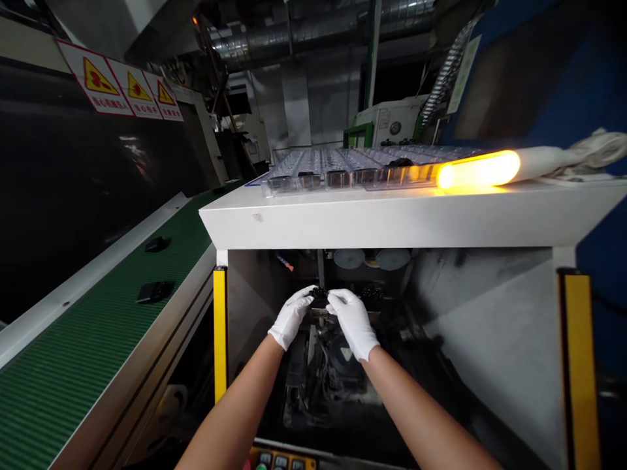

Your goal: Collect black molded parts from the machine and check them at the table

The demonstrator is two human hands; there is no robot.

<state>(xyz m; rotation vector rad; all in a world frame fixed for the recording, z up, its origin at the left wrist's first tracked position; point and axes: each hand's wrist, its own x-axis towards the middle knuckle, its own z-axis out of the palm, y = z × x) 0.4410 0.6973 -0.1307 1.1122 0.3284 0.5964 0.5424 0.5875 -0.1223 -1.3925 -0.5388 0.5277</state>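
**Two gloved hands on a small black part inside the machine**

Head view: two hands are in the picture, both in white gloves, with bare forearms that come up from the bottom edge. They reach forward into the dark opening of the machine, under its white top plate. The left hand and the right hand meet at one small black part, which sits deep in the opening, just below the front edge of the white top plate and about under its middle. The fingertips of both hands pinch this part from its two sides, the left from the left end, the right from the right end. The part lies with its long axis from left to right, parallel to the edge of the top plate. A second black part sits just to the right of it; its details I cannot tell.

On the white top plate lies one clear plastic tray with many pockets, and at its right one lit yellow lamp. Two yellow posts stand at the sides of the opening. Left of the machine runs one green conveyor belt with two black pieces on it. Three warning signs hang above the belt.
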